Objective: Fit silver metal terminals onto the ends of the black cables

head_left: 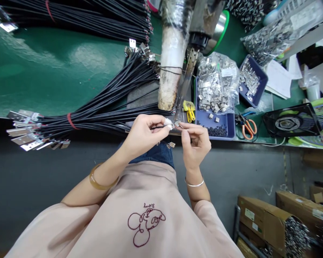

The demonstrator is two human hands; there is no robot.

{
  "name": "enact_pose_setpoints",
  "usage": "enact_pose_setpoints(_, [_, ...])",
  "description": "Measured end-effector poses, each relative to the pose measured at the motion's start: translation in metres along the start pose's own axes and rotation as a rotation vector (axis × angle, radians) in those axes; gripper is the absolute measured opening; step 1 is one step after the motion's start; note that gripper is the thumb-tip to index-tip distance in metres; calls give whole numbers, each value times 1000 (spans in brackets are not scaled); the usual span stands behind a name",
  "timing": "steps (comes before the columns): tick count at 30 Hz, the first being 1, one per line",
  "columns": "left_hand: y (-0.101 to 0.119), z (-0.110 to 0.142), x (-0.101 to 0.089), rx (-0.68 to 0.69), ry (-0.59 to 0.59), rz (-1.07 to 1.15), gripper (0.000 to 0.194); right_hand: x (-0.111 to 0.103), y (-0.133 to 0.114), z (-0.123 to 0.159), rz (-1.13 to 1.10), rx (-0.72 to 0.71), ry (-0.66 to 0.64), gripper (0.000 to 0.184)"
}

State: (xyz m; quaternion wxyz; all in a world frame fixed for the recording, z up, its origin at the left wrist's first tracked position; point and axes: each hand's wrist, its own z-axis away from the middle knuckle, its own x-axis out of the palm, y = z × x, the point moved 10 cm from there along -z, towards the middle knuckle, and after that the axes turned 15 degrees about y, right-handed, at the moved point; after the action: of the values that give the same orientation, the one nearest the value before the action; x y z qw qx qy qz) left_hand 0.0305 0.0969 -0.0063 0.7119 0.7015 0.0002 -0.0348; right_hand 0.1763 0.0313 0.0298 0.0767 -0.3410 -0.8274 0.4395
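Note:
My left hand (148, 132) pinches the end of a black cable between thumb and a forefinger with a white cover on its tip. Close to that end, my right hand (195, 141) holds a small metal connector shell (177, 124) between thumb and fingers. The two pieces are very near each other; whether they touch I cannot tell. A bundle of black cables (97, 121), tied with a red band, lies to the left, metal connectors at its far end. More black cables (123, 80) fan out behind it.
A wrapped nozzle (170, 71) and a metal strip (187, 82) hang just beyond my hands. Right of them are a yellow cutter (188, 111), a blue tray (230, 125) with bagged metal shells, a smaller tray (262, 80), orange-handled scissors (249, 129) and a black fan (292, 122).

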Motion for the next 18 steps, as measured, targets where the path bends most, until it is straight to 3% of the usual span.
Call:
enact_pose_setpoints(8, [1, -2, -3, 39, 84, -29, 12, 9, -36, 1, 198, -425, -16, 22])
enact_pose_setpoints(18, [10, -2, -7, 44, 138, -15, 11, 13, -46, 2, 262, -530, -13, 18])
